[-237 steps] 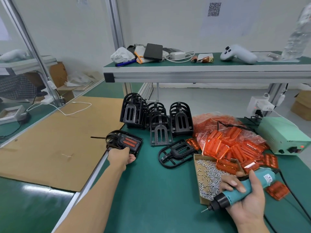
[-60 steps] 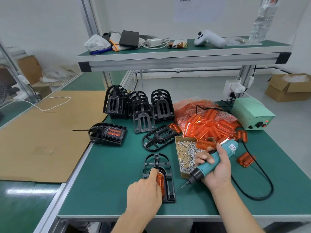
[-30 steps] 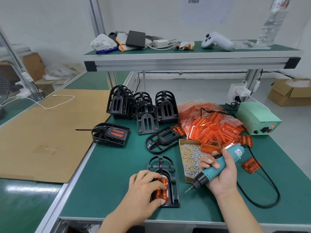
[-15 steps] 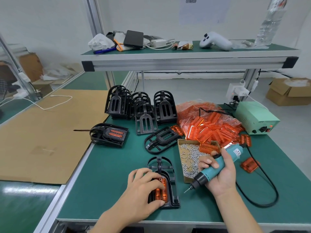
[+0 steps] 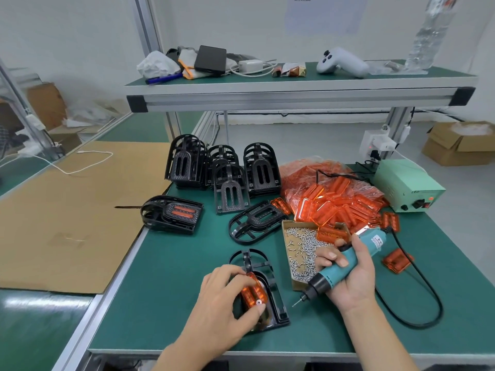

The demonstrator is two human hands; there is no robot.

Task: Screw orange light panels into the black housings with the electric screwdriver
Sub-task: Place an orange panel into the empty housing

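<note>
The green bench carries all parts. At its far side stand the stacked empty housings, with the bag of orange panels to their right and one finished unit at the left edge. The screw box sits between the panel pile and my right hand.

The black housing in work lies flat near the front edge, directly before me, long axis running away from me, arched end far. The orange light panel sits in its recess along the same axis.

My left hand covers the panel's left side, fingers curled over it and thumb at the near end, pinching it in place. My right hand grips the electric screwdriver, bit pointing down-left, just right of the housing and clear of it. This hand is the nearer to the screw box.

No screw is discernible on the bit. The panel's left edge and screw holes are hidden under my fingers.
</note>
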